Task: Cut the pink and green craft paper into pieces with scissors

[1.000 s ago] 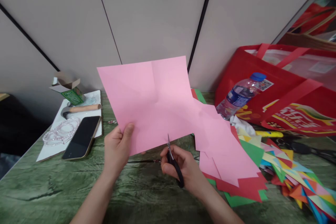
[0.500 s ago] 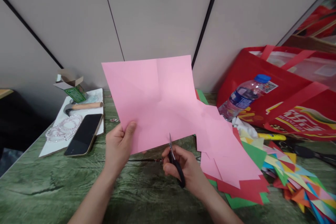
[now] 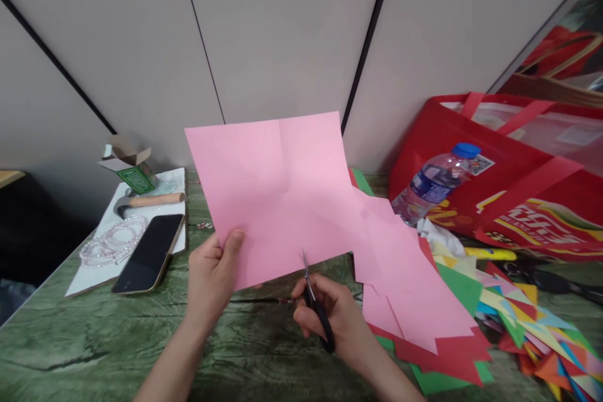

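A large sheet of pink paper (image 3: 277,195) is held up and tilted in front of me, with a faint crease down from its top edge. My left hand (image 3: 217,270) pinches its lower left side, thumb on the front and the other fingers behind. Black-handled scissors (image 3: 315,308) sit in my right hand (image 3: 330,311), fingers wrapped about the handles. One blade lies over the front of the sheet at its lower edge; I cannot tell whether the paper is cut there. More pink paper (image 3: 400,270) lies to the right over red and green sheets.
To the left are a phone (image 3: 148,254), a wooden-handled sickle (image 3: 155,200), a beaded strand (image 3: 113,242) and an open green box (image 3: 134,173). To the right are a water bottle (image 3: 436,182), a red bag (image 3: 527,176) and colourful folded paper pieces (image 3: 546,326).
The view has tilted slightly upward, so everything sits a little lower in the frame. Both hands keep their hold, and the scissors stay at the sheet's lower edge.
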Demonstrator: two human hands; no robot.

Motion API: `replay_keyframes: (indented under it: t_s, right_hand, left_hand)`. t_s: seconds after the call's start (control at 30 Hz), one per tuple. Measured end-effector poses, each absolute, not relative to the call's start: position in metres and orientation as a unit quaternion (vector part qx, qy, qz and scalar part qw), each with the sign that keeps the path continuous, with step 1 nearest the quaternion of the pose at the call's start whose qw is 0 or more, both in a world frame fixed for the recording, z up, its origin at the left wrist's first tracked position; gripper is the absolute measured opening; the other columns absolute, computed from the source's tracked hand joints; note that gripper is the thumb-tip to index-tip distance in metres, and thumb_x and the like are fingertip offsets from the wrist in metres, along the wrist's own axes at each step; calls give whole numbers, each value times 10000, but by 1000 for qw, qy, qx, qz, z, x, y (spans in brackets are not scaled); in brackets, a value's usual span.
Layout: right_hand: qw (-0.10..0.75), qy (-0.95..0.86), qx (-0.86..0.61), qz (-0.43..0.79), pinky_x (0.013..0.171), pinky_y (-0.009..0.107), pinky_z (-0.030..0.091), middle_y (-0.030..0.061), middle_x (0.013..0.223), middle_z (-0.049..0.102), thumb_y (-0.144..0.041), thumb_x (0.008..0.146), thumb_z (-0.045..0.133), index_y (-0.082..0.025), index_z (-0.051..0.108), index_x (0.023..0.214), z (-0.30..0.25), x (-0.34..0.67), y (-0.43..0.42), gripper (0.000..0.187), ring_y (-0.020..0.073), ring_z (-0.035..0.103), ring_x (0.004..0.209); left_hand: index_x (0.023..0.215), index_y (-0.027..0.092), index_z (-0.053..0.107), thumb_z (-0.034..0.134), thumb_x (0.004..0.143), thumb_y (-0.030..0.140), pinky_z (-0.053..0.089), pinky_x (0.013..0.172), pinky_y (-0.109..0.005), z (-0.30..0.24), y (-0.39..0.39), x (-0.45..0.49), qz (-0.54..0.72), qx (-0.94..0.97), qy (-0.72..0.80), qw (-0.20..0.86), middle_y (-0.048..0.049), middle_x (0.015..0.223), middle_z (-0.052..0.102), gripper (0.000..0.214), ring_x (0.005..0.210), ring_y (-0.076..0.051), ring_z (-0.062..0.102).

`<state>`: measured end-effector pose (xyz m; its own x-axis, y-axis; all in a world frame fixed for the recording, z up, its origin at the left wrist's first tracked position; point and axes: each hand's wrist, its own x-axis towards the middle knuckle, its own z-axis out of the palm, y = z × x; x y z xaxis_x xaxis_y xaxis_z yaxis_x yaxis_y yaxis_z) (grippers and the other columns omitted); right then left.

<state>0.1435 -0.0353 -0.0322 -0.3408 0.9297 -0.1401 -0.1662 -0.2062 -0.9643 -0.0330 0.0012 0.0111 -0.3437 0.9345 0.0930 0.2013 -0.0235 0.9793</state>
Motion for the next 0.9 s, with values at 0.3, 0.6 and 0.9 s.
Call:
replay_keyframes:
  t_s: [0.3,0.6,0.9]
  right_hand:
    - [409,-453,-408,679,365,164,303,-66,502,506,-301,638,705,-171,534,715,-41,141,-34,228,52,421,380]
    - [421,-484,-386,663,596,240,387,18,712,597,-318,628,746,-145,542,835,-37,146,-32,338,122,530,641]
    - [414,-489,-381,667,586,247,385,7,693,572,-372,648,727,-151,524,803,-36,147,-31,337,121,514,616]
  left_hand:
    - [634,179,538,551,748,439,414,237,-238,9,2,-32,539,452,618,350,52,400,509,285,281,-151,517]
    - [602,166,564,560,740,367,337,312,-197,7,3,-35,508,525,621,284,35,430,501,244,356,-107,463]
    - [586,173,549,529,764,380,308,352,-200,2,4,-35,493,550,621,261,40,452,463,273,398,-98,421]
